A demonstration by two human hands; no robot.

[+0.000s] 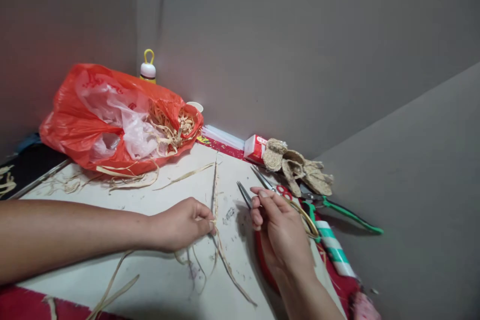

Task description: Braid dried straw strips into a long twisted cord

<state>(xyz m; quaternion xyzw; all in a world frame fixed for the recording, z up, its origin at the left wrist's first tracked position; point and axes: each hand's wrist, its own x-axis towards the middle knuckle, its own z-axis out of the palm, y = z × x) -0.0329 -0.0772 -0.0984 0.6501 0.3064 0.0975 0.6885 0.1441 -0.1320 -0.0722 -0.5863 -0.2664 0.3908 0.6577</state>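
My left hand point(187, 225) pinches a thin stem point(215, 185) wrapped in pale straw-like fibre. The stem points away from me over the white board, and loose fibre ends point(234, 277) trail below my fingertips. To the right, my right hand point(279, 225) is closed around scissors with red handles point(265, 262). Their blades point(244, 195) point up and left, and part of the handles is hidden under the palm. A second pair of scissors with gold-coloured handles point(309, 220) lies just beyond that hand.
At the back left, a red plastic bag point(75, 110) spills fibre, with a yellow-topped bottle point(148, 67) behind it. Woven fibre pieces point(294, 165), a red-and-white box point(255, 147), white sticks point(223, 136), green-handled pruners point(352, 215) and a green-striped roll point(335, 249) line the wall side.
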